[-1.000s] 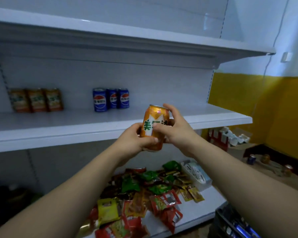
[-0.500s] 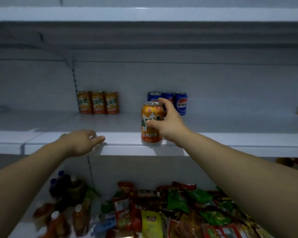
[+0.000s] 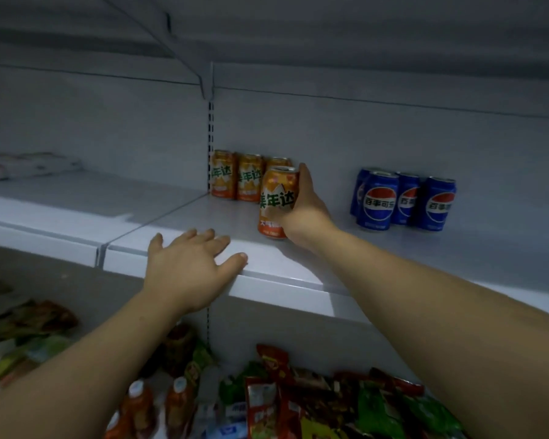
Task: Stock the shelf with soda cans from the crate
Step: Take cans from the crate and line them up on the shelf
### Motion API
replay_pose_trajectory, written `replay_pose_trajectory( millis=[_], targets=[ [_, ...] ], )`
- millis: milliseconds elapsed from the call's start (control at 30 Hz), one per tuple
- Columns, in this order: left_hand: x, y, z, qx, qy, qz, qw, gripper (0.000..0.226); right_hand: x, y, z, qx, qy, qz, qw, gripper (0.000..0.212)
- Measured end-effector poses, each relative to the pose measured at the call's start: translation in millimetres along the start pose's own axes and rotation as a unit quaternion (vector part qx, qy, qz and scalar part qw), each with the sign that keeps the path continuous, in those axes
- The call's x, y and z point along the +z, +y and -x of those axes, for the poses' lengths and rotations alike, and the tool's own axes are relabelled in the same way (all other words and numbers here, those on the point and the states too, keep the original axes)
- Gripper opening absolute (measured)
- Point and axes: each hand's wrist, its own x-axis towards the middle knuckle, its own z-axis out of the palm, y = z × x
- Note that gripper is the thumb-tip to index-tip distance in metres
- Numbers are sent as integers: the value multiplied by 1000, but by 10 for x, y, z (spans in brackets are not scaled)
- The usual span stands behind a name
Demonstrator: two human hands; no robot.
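Note:
My right hand (image 3: pixel 303 213) grips an orange soda can (image 3: pixel 277 201) that stands upright on the white shelf (image 3: pixel 178 223), just in front of a row of three orange cans (image 3: pixel 238 179) at the back wall. My left hand (image 3: pixel 191 264) rests flat and open on the shelf's front edge, holding nothing. To the right, several blue cola cans (image 3: pixel 403 201) stand in a group on the same shelf. The crate is out of view.
A slotted upright (image 3: pixel 210 134) divides the back wall beside the orange cans. The shelf below holds snack packets (image 3: pixel 298 397) and bottles (image 3: pixel 159 403). Another shelf hangs overhead. Pale packets (image 3: pixel 29 164) lie on the shelf section at far left.
My right hand has pushed the orange can from the shelf's front edge back toward the row of orange cans. My left hand, off the can, settled on the shelf edge.

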Motion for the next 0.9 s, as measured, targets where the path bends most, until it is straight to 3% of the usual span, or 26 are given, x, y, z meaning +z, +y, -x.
replay_pose_trajectory(
  millis=[333,567,900],
  targets=[
    [60,-3,2,-11,30,12,999,80,622,-122,-541,-42,-15,88,995,94],
    [74,3,-3,-13,47,13,999,88,765,-108,-793,-77,-57,103,990,95],
    [67,4,20,-14,50,28,998,78,1070,-95,-1146,-108,-41,135,984,100]
  ],
)
